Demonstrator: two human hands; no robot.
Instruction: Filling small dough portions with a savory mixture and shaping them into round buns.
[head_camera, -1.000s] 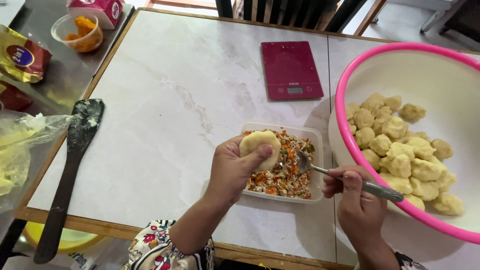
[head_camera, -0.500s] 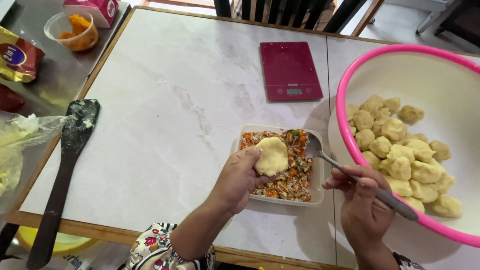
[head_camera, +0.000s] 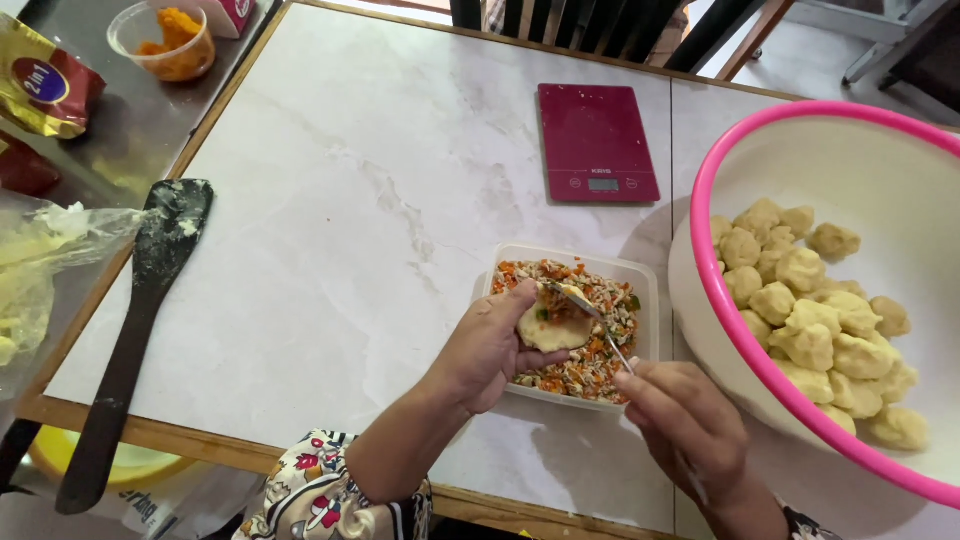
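The counter (head_camera: 330, 230) is white marble with grey veining and a brown wooden edge. Near its far edge lies a dark red scale (head_camera: 597, 143). The basin (head_camera: 740, 330) is pink-rimmed and cream inside, holding pale yellow dough balls (head_camera: 815, 305). The filling (head_camera: 575, 365) is orange, white and green. The sleeve (head_camera: 320, 500) is floral.

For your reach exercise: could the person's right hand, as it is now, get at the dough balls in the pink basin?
Probably yes. The right hand lies beside the pink basin, nothing between it and the dough balls, though it holds a spoon.

Flattened pale dough disc (head_camera: 552, 328) (filling on top), spoon (head_camera: 590, 318) touching it.
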